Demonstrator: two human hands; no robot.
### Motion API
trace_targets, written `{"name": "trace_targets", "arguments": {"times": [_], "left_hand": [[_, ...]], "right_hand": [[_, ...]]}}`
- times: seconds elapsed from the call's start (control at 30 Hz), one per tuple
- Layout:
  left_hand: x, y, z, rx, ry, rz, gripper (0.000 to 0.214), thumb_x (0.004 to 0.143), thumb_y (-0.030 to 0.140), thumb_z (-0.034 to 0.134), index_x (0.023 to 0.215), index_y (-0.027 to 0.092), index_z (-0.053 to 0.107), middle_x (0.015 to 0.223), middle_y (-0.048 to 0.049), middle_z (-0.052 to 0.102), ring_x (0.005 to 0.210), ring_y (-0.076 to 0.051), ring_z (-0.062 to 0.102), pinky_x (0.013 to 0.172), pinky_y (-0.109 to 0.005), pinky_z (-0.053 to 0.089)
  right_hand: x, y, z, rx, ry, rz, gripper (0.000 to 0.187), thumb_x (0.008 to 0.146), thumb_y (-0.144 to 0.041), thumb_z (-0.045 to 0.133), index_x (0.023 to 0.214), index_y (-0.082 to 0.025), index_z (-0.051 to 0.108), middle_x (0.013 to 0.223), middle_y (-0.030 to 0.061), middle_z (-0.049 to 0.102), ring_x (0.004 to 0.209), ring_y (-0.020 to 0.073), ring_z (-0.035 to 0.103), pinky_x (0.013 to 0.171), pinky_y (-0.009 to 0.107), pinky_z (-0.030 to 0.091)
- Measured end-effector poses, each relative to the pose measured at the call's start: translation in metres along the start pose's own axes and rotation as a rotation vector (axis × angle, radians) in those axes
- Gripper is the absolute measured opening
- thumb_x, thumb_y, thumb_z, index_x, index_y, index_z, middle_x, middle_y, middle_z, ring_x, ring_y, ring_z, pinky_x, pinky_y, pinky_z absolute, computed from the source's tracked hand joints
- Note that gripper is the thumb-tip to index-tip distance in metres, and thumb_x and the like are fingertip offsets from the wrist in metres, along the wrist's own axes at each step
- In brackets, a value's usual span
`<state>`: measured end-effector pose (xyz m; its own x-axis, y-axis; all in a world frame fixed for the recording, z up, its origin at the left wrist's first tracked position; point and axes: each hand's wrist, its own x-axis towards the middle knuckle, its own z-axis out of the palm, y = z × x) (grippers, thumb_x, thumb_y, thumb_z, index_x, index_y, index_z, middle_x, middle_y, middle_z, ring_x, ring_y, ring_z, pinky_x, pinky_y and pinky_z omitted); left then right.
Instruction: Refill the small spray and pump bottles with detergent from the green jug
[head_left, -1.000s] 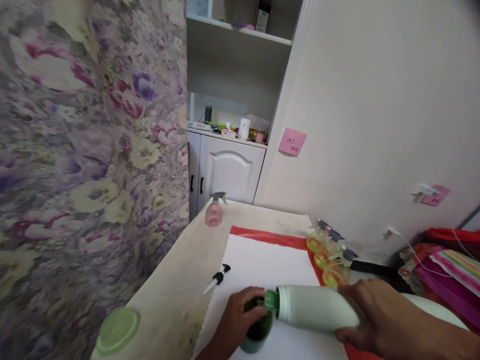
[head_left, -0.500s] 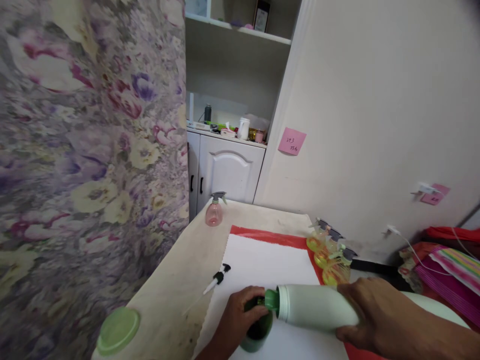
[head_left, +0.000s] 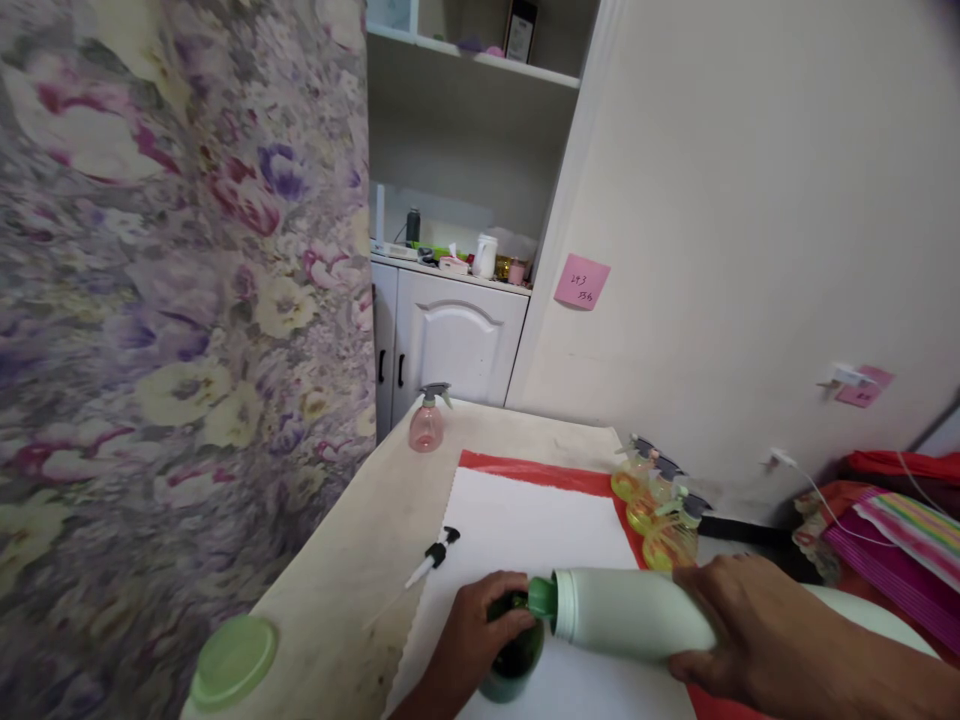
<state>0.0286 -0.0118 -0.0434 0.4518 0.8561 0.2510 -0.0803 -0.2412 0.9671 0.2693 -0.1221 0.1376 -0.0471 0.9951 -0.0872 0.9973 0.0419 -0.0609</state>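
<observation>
My left hand [head_left: 484,630] is wrapped round the neck of a dark green bottle [head_left: 517,665] that stands on a white sheet [head_left: 551,525]. In my right hand [head_left: 739,625] is a pale green jug [head_left: 630,610], tipped nearly level with its green spout at the bottle's mouth. Whether liquid is flowing I cannot make out. A black and white pump head [head_left: 436,556] with a thin tube lies left of the bottle, across the sheet's edge. At the lower left is a round light green cap [head_left: 236,660].
A pink spray bottle [head_left: 427,425] stands at the table's far left corner. Several spray bottles with yellow liquid [head_left: 670,540] crowd the right edge, close to the jug. Behind are a white cabinet [head_left: 461,335] and a wall; a floral curtain [head_left: 187,350] hangs on the left.
The view has shifted very slightly. Both hands, the bottle and the tilted jug hold practically the same position.
</observation>
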Motion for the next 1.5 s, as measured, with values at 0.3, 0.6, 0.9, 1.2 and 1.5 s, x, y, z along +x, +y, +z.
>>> {"name": "trace_targets", "arguments": {"times": [0.3, 0.6, 0.9, 1.2, 1.5], "left_hand": [[-0.0002, 0.0055, 0.0009, 0.005, 0.003, 0.003, 0.023, 0.067, 0.014, 0.067, 0.088, 0.022, 0.074, 0.094, -0.0033, 0.077, 0.093, -0.024, 0.068, 0.087, -0.032, 0.048], [0.0007, 0.0057, 0.0014, 0.010, 0.000, -0.001, 0.023, 0.068, 0.014, 0.067, 0.089, 0.022, 0.074, 0.093, -0.0037, 0.077, 0.091, -0.023, 0.067, 0.086, -0.031, 0.048], [0.0001, 0.0051, 0.0009, 0.023, -0.013, -0.005, 0.023, 0.069, 0.016, 0.068, 0.090, 0.022, 0.074, 0.095, -0.0036, 0.076, 0.093, -0.023, 0.067, 0.088, -0.031, 0.048], [0.0005, 0.0048, 0.0005, 0.039, -0.009, -0.017, 0.024, 0.069, 0.017, 0.066, 0.091, 0.023, 0.073, 0.097, -0.0038, 0.077, 0.094, -0.023, 0.067, 0.090, -0.033, 0.048], [0.0005, 0.0051, 0.0002, 0.046, -0.012, -0.016, 0.022, 0.070, 0.018, 0.067, 0.091, 0.022, 0.073, 0.097, -0.0046, 0.077, 0.095, -0.024, 0.067, 0.090, -0.034, 0.048]], "right_hand": [[-0.0015, -0.0022, -0.0020, 0.007, -0.001, -0.006, 0.020, 0.063, -0.039, 0.072, 0.078, -0.026, 0.068, 0.073, 0.0034, 0.072, 0.066, 0.0239, 0.065, 0.058, 0.030, 0.035], [0.0007, 0.0020, 0.0023, -0.013, 0.006, -0.008, 0.022, 0.064, -0.041, 0.072, 0.079, -0.026, 0.068, 0.073, 0.0046, 0.072, 0.069, 0.0260, 0.066, 0.058, 0.031, 0.037], [0.0006, -0.0004, -0.0004, -0.018, 0.001, -0.002, 0.021, 0.063, -0.041, 0.071, 0.078, -0.027, 0.068, 0.072, 0.0037, 0.072, 0.066, 0.0248, 0.066, 0.056, 0.029, 0.035], [-0.0016, -0.0011, -0.0010, -0.019, 0.021, -0.023, 0.019, 0.063, -0.037, 0.071, 0.078, -0.025, 0.068, 0.068, 0.0031, 0.071, 0.063, 0.0232, 0.065, 0.055, 0.029, 0.035], [-0.0007, 0.0012, 0.0003, -0.046, 0.027, -0.031, 0.020, 0.063, -0.039, 0.071, 0.078, -0.026, 0.068, 0.070, 0.0039, 0.073, 0.064, 0.0251, 0.066, 0.055, 0.030, 0.034]]}}
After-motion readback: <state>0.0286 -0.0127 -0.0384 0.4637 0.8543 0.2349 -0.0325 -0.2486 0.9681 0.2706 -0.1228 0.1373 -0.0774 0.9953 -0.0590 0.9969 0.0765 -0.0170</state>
